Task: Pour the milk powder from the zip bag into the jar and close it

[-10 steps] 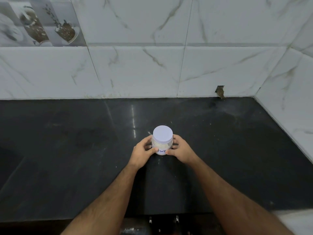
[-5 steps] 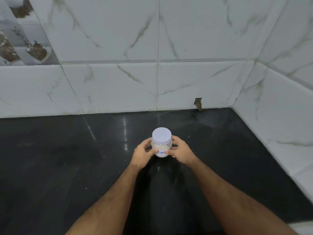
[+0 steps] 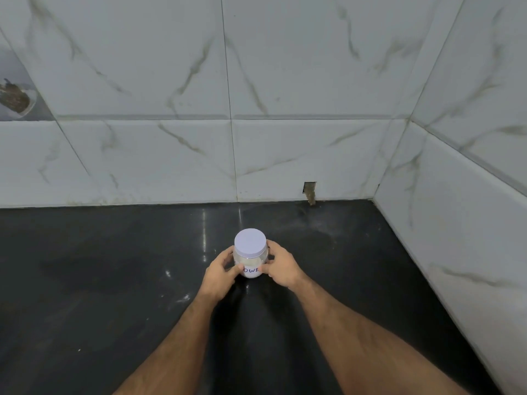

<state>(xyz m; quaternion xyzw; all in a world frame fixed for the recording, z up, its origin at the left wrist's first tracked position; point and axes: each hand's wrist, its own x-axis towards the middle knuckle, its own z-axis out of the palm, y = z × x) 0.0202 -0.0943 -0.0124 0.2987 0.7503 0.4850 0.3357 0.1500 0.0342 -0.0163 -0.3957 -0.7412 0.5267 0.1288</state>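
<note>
A capped jar stands upright on the counter, left hand and right hand clasping opposite sides (equally near); no zip bag in view

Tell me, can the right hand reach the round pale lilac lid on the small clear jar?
Probably yes. The right hand already holds the jar's side just below the lid, and nothing covers the lid.

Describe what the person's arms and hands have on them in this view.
Nothing worn shows: the left hand and right hand are bare, with no gloves, rings or watch in view. Both forearms are uncovered down to the frame's bottom edge, with no sleeve visible, and they carry some hair.
</note>
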